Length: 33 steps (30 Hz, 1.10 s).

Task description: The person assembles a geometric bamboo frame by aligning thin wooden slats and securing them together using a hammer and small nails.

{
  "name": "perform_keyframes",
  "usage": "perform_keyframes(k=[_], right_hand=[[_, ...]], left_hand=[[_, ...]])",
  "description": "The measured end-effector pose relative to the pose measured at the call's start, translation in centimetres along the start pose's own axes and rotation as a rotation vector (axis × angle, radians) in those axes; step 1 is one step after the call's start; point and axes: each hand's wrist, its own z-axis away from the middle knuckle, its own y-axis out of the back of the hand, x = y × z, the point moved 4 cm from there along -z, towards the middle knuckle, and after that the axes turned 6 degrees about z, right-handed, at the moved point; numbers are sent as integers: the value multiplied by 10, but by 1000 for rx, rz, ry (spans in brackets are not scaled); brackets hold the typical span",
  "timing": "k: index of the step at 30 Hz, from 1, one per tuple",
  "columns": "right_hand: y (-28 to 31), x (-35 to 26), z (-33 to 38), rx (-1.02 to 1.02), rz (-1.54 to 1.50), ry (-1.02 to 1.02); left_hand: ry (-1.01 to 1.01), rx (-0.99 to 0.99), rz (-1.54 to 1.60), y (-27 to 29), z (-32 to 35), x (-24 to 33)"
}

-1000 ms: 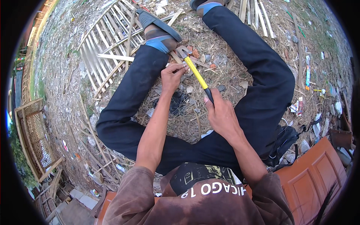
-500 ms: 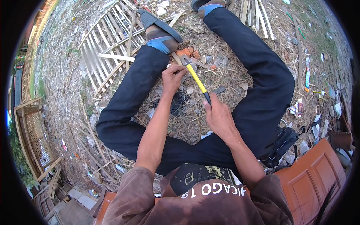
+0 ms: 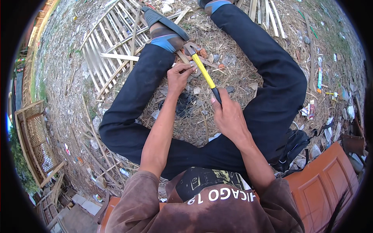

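**Hammer down between your legs**

Your right hand (image 3: 229, 114) is wrapped tight around the black grip of the yellow-handled hammer (image 3: 204, 73), its head low by your left sandal (image 3: 165, 23). Your left hand (image 3: 178, 77) pinches something small beside the handle, too hidden to name, over the straw-littered ground (image 3: 237, 73).

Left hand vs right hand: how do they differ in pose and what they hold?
The right hand wraps the dark end of the yellow-handled hammer in a full grip; the left hand pinches something small near the hammer head, too small to identify. The left hand sits farther forward, near the sandal. Both are bare, over straw-littered ground.
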Motion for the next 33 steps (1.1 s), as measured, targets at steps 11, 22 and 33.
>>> perform_keyframes(k=[11, 22, 33], right_hand=[[0, 2, -4, 12, 17, 13], [1, 0, -1, 13, -12, -17], [-2, 28, 6, 16, -8, -54]], left_hand=[[-21, 3, -22, -2, -1, 3], [-5, 17, 9, 1, 0, -4], [51, -94, -89, 3, 1, 18]])
